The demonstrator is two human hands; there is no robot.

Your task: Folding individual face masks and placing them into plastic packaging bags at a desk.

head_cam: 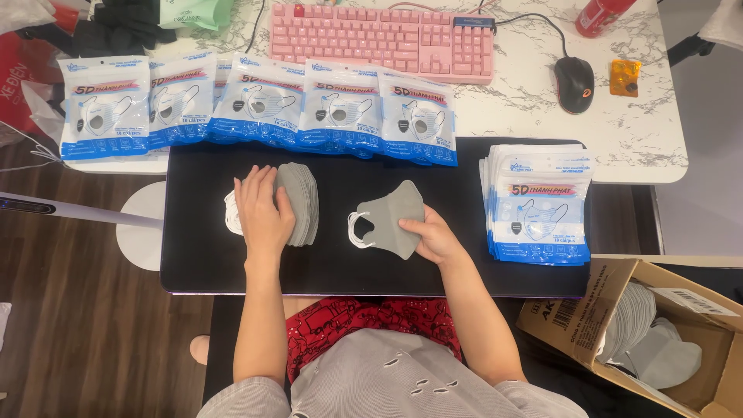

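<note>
My left hand (261, 210) lies flat on a stack of grey face masks (302, 203) on the black mat (193, 255), fingers spread over its left side. To the right, my right hand (435, 237) grips the lower right edge of a single grey mask (391, 215) with white ear loops, lying on the mat's middle. A row of filled blue-and-white mask pouches (255, 104) lines the mat's far edge. A pile of flat pouches (538, 203) sits at the mat's right end.
A cardboard box (588, 310) with more grey masks stands open at the lower right. On the marble desk behind are a pink keyboard (383, 39), a black mouse (573, 83), an orange item (624, 77) and a red can (600, 15).
</note>
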